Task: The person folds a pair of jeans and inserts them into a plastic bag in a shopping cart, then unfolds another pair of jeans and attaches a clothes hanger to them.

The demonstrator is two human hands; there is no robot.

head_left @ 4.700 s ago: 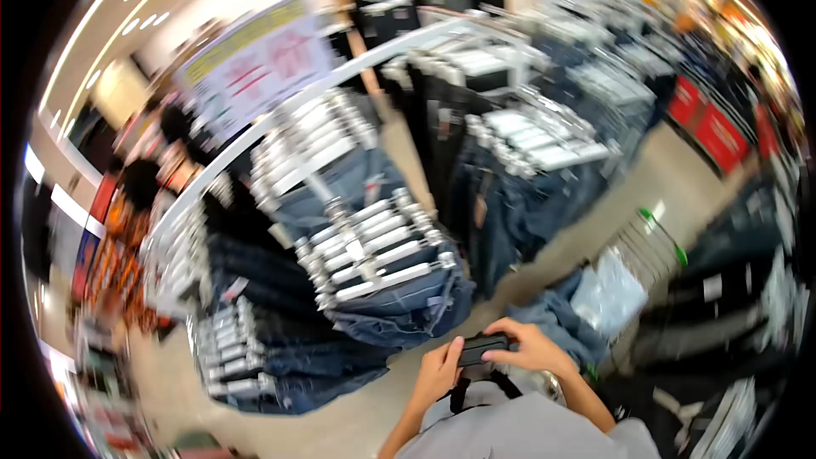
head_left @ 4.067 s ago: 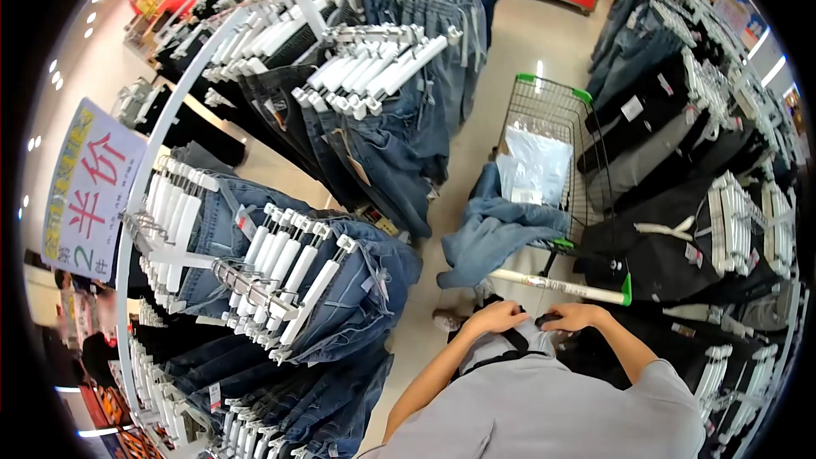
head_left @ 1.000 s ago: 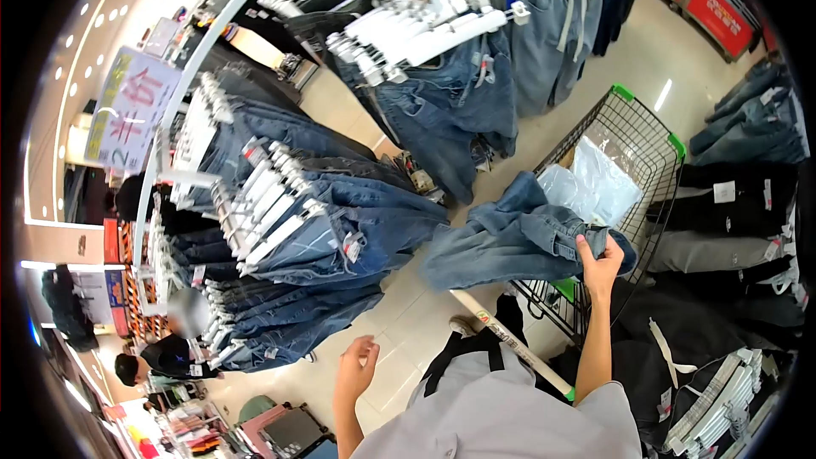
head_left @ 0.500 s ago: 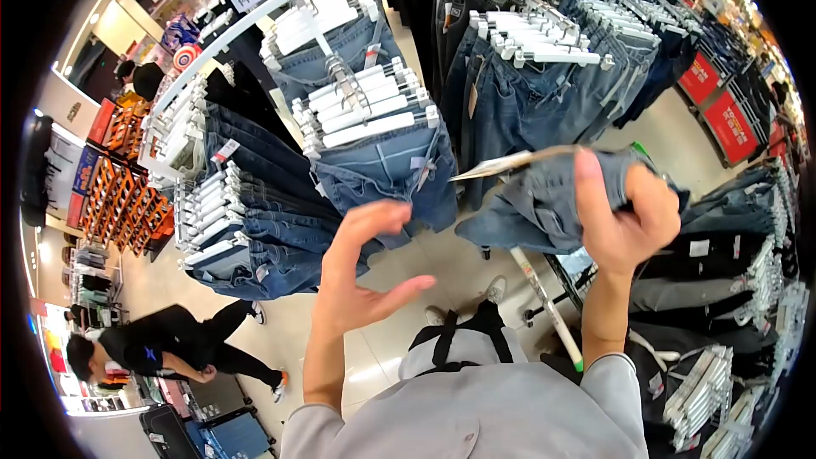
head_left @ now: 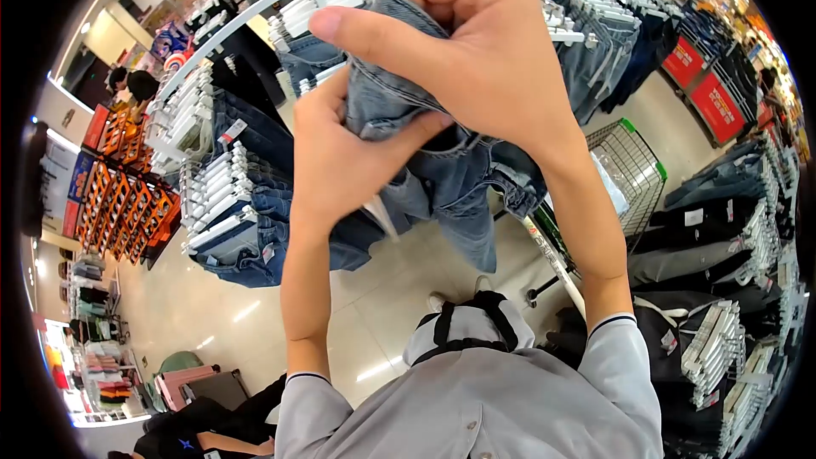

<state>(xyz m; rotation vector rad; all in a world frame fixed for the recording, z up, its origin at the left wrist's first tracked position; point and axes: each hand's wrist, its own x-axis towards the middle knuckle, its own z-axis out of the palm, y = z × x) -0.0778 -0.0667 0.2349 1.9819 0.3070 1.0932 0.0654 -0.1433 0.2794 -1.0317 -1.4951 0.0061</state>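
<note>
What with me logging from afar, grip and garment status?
Left grip and right grip both closed on denim garment. Garment bunched, part hanging below. Shopping cart nearby, apparently not obstructing.

Below the held jeans (head_left: 466, 225), the floor (head_left: 382, 302) gives free room; hung jeans (head_left: 272, 223) crowd their left, white hangers (head_left: 310, 7) stand beyond them, and the cart (head_left: 648, 195) obstructs their right.

Over here the held jeans (head_left: 455, 191) sit between the left hand (head_left: 340, 153) and right hand (head_left: 484, 51), with hanging jeans (head_left: 246, 246) off to the left, another row (head_left: 608, 47) behind, and the cart (head_left: 648, 191) to the right, a packet (head_left: 610, 183) in it, hanging trousers (head_left: 693, 251) farther right.
</note>
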